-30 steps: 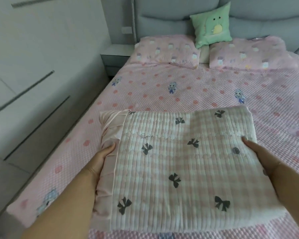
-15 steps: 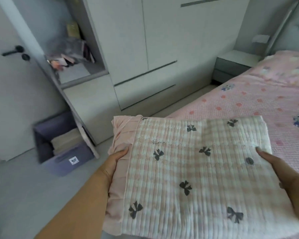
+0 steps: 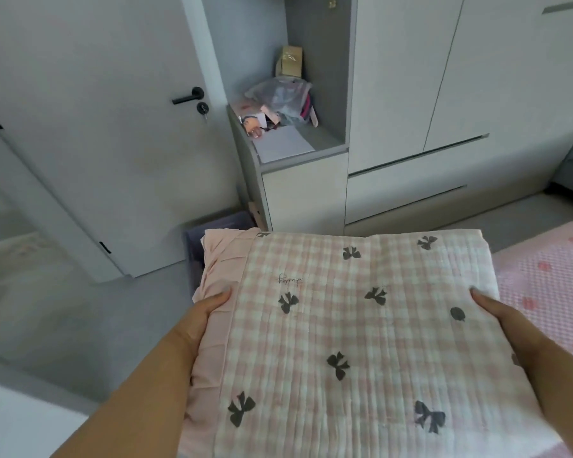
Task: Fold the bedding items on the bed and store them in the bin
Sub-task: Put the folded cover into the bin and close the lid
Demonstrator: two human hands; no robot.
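A folded pink-checked quilt (image 3: pixel 361 332) with dark bow prints fills the lower middle of the view, held up in the air. My left hand (image 3: pixel 202 315) grips its left pink-ruffled edge, thumb on top. My right hand (image 3: pixel 497 317) grips the right edge, thumb on top too. The fingers of both hands are hidden beneath the quilt. Only the far left corner of the purple-grey bin (image 3: pixel 209 226) shows on the floor, just beyond the quilt's far edge. The rest of the bin is hidden behind the quilt. The pink dotted bed (image 3: pixel 549 292) lies at the right.
A grey door (image 3: pixel 96 127) with a black handle stands at the left. White wardrobe fronts (image 3: pixel 444 94) line the back, with an open niche (image 3: pixel 291 127) holding bags and papers. Grey floor (image 3: pixel 80 325) spreads between the door and the bed.
The view has swung left from the bed toward the door and wardrobe. The quilt, still held by both hands, now hangs in front of the bin and covers most of it.
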